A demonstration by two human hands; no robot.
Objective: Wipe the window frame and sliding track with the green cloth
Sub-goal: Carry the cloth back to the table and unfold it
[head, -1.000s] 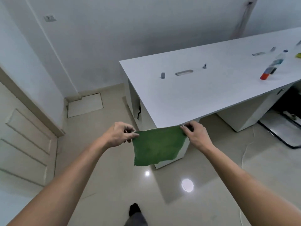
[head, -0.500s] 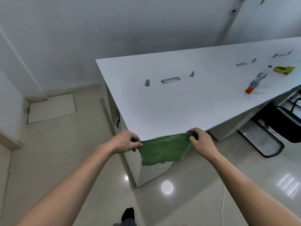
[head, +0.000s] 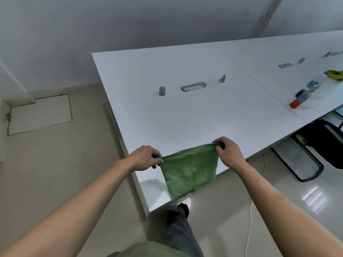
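Observation:
I hold the green cloth [head: 188, 172] stretched between both hands over the near corner of the white desk [head: 185, 115]. My left hand [head: 145, 158] pinches its left top corner. My right hand [head: 229, 152] pinches the right top corner. The cloth hangs down flat from that top edge. No window frame or sliding track shows in this view.
A spray bottle with an orange cap [head: 304, 94] lies on the desk at the right, beside a yellow rag [head: 336, 74]. Small metal fittings [head: 162, 91] and a cable slot [head: 193, 86] sit mid-desk. A black chair base [head: 304, 164] stands under the desk's right side. A white cable [head: 248, 229] trails on the floor.
I have stepped closer to the desk, so the cloth and both hands now sit over its near corner. The view has swung right and the door at the left has left the frame.

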